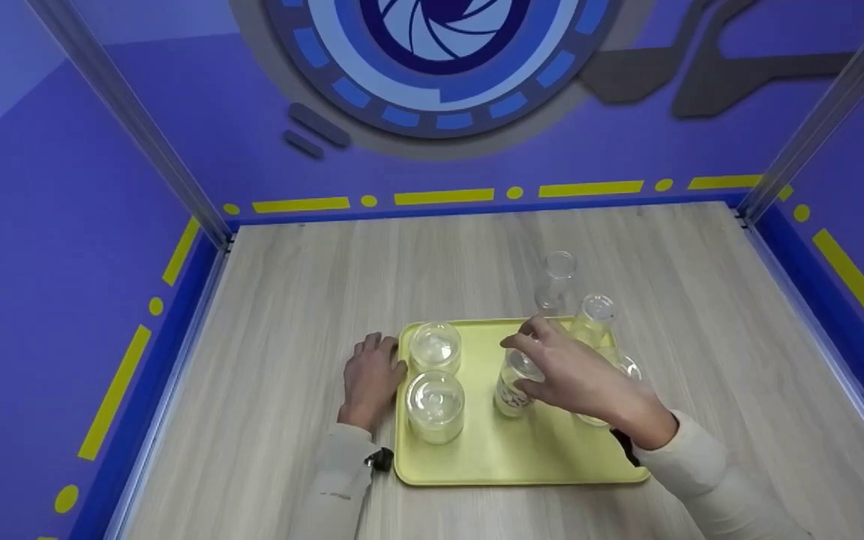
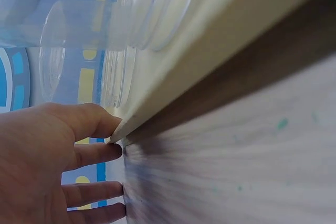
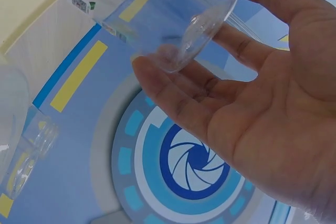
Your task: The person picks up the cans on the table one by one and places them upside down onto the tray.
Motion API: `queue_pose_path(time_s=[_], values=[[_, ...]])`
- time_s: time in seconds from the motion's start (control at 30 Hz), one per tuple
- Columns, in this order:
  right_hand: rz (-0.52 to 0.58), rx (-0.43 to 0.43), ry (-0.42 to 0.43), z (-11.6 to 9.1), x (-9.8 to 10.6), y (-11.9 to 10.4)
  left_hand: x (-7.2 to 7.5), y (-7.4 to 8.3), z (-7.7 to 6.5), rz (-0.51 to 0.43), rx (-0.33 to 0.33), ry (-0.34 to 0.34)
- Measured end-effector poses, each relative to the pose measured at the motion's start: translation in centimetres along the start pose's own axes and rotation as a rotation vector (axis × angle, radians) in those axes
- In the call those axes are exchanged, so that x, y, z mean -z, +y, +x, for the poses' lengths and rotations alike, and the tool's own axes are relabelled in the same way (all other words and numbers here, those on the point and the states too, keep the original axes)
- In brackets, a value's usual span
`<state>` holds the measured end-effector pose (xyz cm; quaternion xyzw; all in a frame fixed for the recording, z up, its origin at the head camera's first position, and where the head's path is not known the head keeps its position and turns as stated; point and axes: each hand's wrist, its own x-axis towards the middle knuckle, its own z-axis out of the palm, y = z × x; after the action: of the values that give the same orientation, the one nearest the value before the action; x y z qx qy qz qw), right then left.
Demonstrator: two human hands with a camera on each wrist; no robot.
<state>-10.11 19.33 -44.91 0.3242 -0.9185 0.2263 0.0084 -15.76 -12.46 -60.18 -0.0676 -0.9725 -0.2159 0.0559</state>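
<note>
My right hand [image 1: 574, 371] grips the upper end of a clear jar [image 1: 511, 397] with a printed label, above the middle of the yellow tray [image 1: 507, 461]. In the right wrist view its thumb and fingers lie on opposite sides of the jar's smooth round bottom [image 3: 205, 30], which faces up. My left hand [image 1: 370, 379] is at the tray's left edge. The left wrist view shows its thumb against the rim [image 2: 142, 116], with the other fingers almost straight beside it. Two wide clear jars stand bottom up close by, one behind [image 1: 436, 346], one in front [image 1: 436, 405].
More clear containers line the tray's right side: one at the back corner [image 1: 595, 311], another [image 1: 629, 367] partly behind my right hand. A clear bottle [image 1: 558, 274] stands on the wooden table [image 1: 297, 285] behind the tray. Blue-purple panels [image 1: 462, 169] enclose the back and sides.
</note>
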Motion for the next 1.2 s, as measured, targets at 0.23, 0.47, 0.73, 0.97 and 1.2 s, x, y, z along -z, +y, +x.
queue_pose_path(time_s=[0.23,0.47,0.73,0.97,1.2], values=[[-0.019,-0.003,-0.004,-0.10,-0.42,-0.22,0.07,0.04,-0.04,0.000,-0.006,0.000],[-0.038,-0.009,-0.007,-0.06,-0.62,-0.35,0.16,0.07,-0.18,-0.027,-0.014,0.025],[-0.034,-0.004,-0.009,-0.04,-0.65,-0.49,0.08,-0.01,-0.15,-0.032,-0.010,0.026],[-0.035,-0.004,-0.015,-0.01,-0.68,-0.40,-0.13,-0.22,-0.06,-0.031,-0.007,0.023],[-0.029,0.000,-0.022,0.01,-0.49,-0.49,-0.19,-0.22,-0.09,-0.032,-0.007,0.029]])
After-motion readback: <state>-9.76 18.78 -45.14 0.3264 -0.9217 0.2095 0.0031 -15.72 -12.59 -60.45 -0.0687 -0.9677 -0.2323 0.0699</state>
